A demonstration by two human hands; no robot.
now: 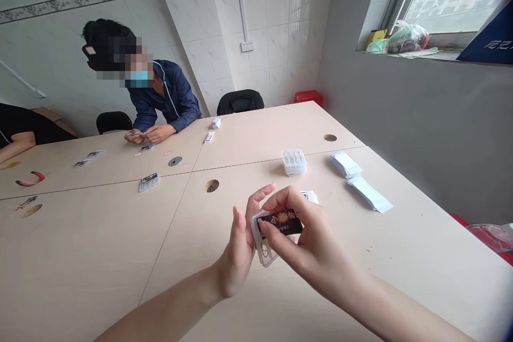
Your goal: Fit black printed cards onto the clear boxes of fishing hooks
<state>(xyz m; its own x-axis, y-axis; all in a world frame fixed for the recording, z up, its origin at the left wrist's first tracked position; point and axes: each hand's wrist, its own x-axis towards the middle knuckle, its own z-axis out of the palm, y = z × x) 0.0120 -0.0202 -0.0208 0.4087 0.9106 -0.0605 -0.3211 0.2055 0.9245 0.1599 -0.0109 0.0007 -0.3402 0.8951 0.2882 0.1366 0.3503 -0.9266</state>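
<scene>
small clear plastic case (265, 250), tilted, held aloft; black card (285, 221) with red-yellow print across its top

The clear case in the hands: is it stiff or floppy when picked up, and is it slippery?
The clear case is probably stiff: its edges look straight in the grip of the left hand and right hand. It seems light, since fingertips alone carry it. Its glossy plastic may be slippery.

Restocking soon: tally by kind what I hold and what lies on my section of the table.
clear case, held: 1
black card, held: 1
stack of clear cases: 1
white paper piles: 3, one partly behind the right hand
Total: 6
</scene>
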